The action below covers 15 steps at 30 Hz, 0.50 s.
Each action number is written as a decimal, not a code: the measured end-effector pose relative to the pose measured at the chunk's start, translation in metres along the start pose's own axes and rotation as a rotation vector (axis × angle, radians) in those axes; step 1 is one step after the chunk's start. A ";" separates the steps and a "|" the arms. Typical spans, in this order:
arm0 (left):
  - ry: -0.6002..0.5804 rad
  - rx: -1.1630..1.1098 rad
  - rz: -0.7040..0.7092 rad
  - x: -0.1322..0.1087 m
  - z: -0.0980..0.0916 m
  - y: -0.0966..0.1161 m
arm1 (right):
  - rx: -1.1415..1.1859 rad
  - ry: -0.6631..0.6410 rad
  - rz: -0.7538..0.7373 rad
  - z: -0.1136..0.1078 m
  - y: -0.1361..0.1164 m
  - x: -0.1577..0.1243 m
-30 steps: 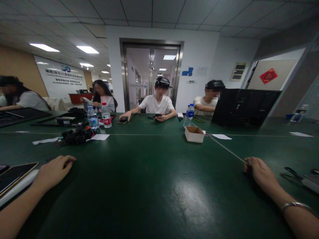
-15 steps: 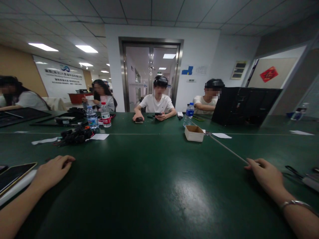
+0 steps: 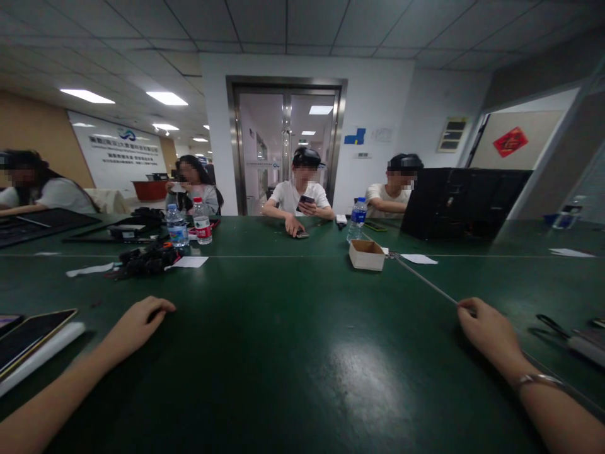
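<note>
Bracelet (image 3: 541,379): metal, around the right wrist.
Left hand (image 3: 137,328): over the green table (image 3: 265,359), fingers loosely bent with the thumb parted from them, nothing seen in their grasp; nearest to it is a dark-screened device (image 3: 28,340) on a white slab (image 3: 51,356), both cut off by the frame.
Right hand (image 3: 489,337): thumb and fingers appear closed on a pale cord (image 3: 432,285); the knuckles hide the contact, so how firmly cannot be told.
Right edge: a grey object (image 3: 588,347) with a dark loop (image 3: 551,326), partly out of frame; what it is cannot be made out.
Pale cord: runs slantwise over the table from beside the box to the right hand, and a faint line shows again past the wrist. Probably light, thin and bendable, though it lies straight enough that a stiff rod cannot be ruled out; likely smooth and apt to slide, so a thumb-and-finger pinch near the close end should suit it best.
Far end of cord: small metallic bits (image 3: 392,255) just beside the box, too blurred to identify.
Box (image 3: 367,260): small, pale, open-topped; its floor is hidden.
Bottle (image 3: 358,219): upright behind the box, blue-capped.
Across the table: a co-worker's hand (image 3: 293,225) touches a phone (image 3: 301,234).
</note>
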<state>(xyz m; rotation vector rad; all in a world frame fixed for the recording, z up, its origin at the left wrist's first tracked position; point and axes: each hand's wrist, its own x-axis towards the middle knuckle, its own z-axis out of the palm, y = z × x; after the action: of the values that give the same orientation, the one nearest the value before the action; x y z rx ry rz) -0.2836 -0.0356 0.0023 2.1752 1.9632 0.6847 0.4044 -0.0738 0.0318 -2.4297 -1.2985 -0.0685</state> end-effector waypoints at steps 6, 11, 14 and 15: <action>-0.111 -0.137 0.190 0.004 0.037 0.095 | -0.098 -0.050 0.089 0.003 0.004 0.004; -0.201 -0.254 0.326 0.018 0.073 0.182 | -0.067 -0.068 0.056 0.004 0.007 0.006; -0.207 -0.301 0.358 0.031 0.094 0.225 | -0.042 -0.033 0.046 0.005 0.007 0.006; -0.199 -0.308 0.352 0.035 0.101 0.237 | -0.038 -0.017 0.046 0.006 0.008 0.006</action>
<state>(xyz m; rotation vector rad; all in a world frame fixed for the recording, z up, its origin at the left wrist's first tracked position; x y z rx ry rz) -0.0248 -0.0154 0.0141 2.3046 1.2968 0.7257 0.4133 -0.0709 0.0253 -2.4965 -1.2585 -0.0615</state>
